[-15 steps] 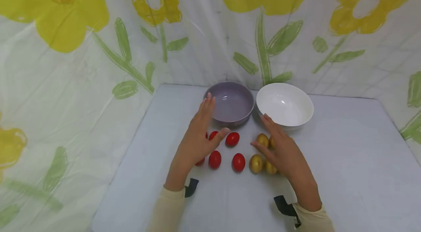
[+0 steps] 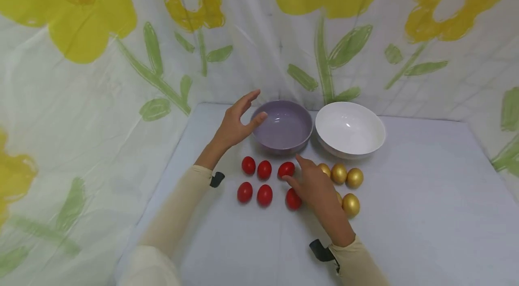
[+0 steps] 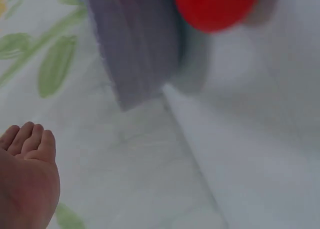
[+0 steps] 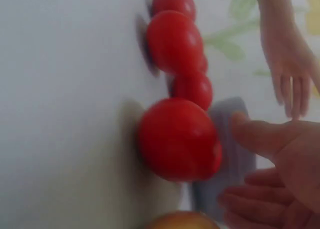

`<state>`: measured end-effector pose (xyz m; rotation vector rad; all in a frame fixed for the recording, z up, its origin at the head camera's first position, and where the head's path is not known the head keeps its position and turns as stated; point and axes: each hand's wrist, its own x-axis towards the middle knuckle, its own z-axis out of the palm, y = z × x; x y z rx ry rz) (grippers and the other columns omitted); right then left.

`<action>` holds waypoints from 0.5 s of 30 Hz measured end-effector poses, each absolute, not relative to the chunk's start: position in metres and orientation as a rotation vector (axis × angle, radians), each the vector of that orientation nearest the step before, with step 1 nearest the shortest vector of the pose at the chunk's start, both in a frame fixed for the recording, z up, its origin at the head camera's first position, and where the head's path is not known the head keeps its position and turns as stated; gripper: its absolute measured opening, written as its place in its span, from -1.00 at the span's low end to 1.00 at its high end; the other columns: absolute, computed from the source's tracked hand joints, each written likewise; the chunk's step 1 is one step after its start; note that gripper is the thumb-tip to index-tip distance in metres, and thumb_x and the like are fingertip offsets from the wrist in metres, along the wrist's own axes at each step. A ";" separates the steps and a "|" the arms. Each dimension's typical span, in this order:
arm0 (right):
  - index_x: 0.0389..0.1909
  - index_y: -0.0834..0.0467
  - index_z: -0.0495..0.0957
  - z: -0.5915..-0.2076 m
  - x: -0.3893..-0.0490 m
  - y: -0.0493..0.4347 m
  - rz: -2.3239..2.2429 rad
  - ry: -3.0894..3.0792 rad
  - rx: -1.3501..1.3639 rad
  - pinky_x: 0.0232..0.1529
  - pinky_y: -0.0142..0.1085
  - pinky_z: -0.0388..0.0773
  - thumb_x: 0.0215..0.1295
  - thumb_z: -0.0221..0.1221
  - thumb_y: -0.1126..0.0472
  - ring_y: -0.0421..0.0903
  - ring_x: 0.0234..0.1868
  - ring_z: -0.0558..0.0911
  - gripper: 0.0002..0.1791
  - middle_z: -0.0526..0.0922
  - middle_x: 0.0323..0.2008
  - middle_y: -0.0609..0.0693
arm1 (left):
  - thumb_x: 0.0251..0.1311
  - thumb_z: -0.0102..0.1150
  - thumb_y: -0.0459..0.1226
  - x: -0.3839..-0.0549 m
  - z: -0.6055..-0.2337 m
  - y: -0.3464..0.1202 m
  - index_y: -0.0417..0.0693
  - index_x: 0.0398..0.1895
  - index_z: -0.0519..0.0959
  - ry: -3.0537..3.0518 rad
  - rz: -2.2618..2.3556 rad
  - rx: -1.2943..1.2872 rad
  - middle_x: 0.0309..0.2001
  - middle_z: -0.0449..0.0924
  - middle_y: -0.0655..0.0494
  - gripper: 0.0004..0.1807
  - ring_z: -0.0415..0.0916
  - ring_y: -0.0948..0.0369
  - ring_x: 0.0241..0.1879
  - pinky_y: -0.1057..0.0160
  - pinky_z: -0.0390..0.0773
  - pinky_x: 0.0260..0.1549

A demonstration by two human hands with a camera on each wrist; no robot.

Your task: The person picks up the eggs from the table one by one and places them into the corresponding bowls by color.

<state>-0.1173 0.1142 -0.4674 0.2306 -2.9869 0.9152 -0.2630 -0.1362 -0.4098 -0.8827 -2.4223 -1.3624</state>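
Note:
My left hand (image 2: 234,124) is by the left rim of the purple bowl (image 2: 284,144), thumb spread from the fingers and nothing in it. My right hand (image 2: 318,184) hovers beside the rightmost red eggs, thumb and fingers apart, also holding nothing. Several red eggs (image 2: 265,195) lie in two rows in front of the purple bowl. Gold eggs (image 2: 351,205) lie to the right, some partly hidden by my right hand. In the right wrist view, a red egg (image 4: 177,139) appears close to the thumb of that hand.
A white bowl (image 2: 350,130) stands to the right of the purple one at the back of the white table (image 2: 430,196). Behind and to the left hangs a curtain (image 2: 259,52) with yellow flowers.
My left hand has moved away from me and leftward, uncovering the red eggs. My right hand has shifted left from the gold eggs toward the red ones.

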 end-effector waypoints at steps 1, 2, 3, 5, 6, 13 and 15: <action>0.53 0.25 0.38 -0.470 -0.118 0.111 0.898 -2.998 0.227 0.25 0.07 0.60 0.34 0.43 -0.16 0.17 0.37 0.57 -0.10 0.58 0.37 0.21 | 0.40 0.21 0.27 -0.269 -0.413 -0.139 0.10 0.65 0.25 -2.461 -1.367 -0.875 0.60 0.28 0.15 -0.11 0.20 0.28 0.57 0.17 0.28 0.50; 0.52 0.26 0.39 -0.472 -0.119 0.108 0.883 -2.999 0.232 0.25 0.06 0.60 0.33 0.44 -0.16 0.17 0.35 0.58 -0.10 0.59 0.35 0.22 | 0.37 0.20 0.31 -0.275 -0.417 -0.141 0.09 0.67 0.21 -2.510 -1.364 -0.867 0.62 0.24 0.17 -0.05 0.17 0.27 0.58 0.15 0.25 0.52; 0.51 0.28 0.39 -0.473 -0.120 0.106 0.874 -2.994 0.237 0.24 0.06 0.61 0.32 0.45 -0.15 0.18 0.33 0.60 -0.09 0.60 0.33 0.23 | 0.33 0.19 0.36 -0.280 -0.420 -0.142 0.11 0.69 0.16 -2.570 -1.348 -0.860 0.64 0.19 0.20 0.01 0.13 0.26 0.60 0.11 0.24 0.53; 0.49 0.29 0.42 -0.474 -0.121 0.102 0.852 -2.983 0.231 0.22 0.05 0.62 0.30 0.47 -0.14 0.18 0.28 0.63 -0.09 0.64 0.28 0.24 | 0.24 0.19 0.45 -0.289 -0.427 -0.144 0.14 0.73 0.03 -2.699 -1.296 -0.857 0.68 0.06 0.24 0.15 0.04 0.21 0.64 0.00 0.19 0.55; 0.48 0.30 0.43 -0.473 -0.121 0.101 0.837 -2.978 0.226 0.20 0.04 0.64 0.28 0.48 -0.14 0.18 0.25 0.65 -0.09 0.65 0.26 0.24 | 0.20 0.20 0.48 -0.293 -0.430 -0.144 0.16 0.75 -0.05 -2.761 -1.271 -0.869 0.70 -0.01 0.25 0.21 -0.01 0.18 0.65 -0.05 0.16 0.56; 0.48 0.31 0.42 -0.471 -0.121 0.097 0.824 -3.004 0.175 0.19 0.03 0.64 0.25 0.51 -0.13 0.17 0.23 0.66 -0.07 0.65 0.25 0.25 | -0.02 0.59 0.24 -0.314 -0.459 -0.143 0.17 0.73 -0.47 -2.954 -1.295 -1.027 0.74 -0.38 0.04 0.57 -0.22 -0.01 0.69 -0.20 0.10 0.55; 0.49 0.31 0.41 -0.471 -0.121 0.096 0.842 -3.015 0.172 0.20 0.02 0.63 0.26 0.50 -0.13 0.17 0.24 0.66 -0.07 0.65 0.26 0.25 | -0.10 0.66 0.19 -0.316 -0.465 -0.144 0.19 0.72 -0.52 -2.984 -1.306 -1.021 0.73 -0.38 -0.02 0.64 -0.19 -0.03 0.68 -0.20 0.13 0.54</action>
